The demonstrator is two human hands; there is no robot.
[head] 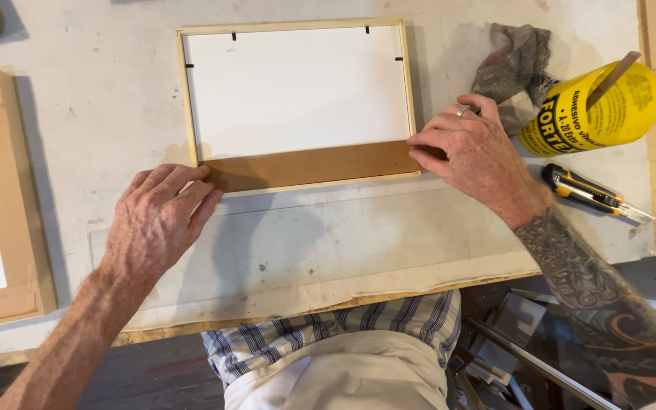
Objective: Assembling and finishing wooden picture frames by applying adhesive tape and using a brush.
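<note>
Brown strip (pixel 309 165): we see it along frame (pixel 295 102)'s near edge.
Left hand (pixel 157 220): flat, open, on strip's end.
Right hand (pixel 472 156): fingers pressing other end.
Risk: uneven pressure may skew or wrinkle it, we think.
Glue tub (pixel 594 114): near our right wrist, could tip.

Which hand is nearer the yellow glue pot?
Right. The right hand rests on the frame's lower right corner, just left of the yellow glue pot; the left hand is at the opposite corner.
</note>
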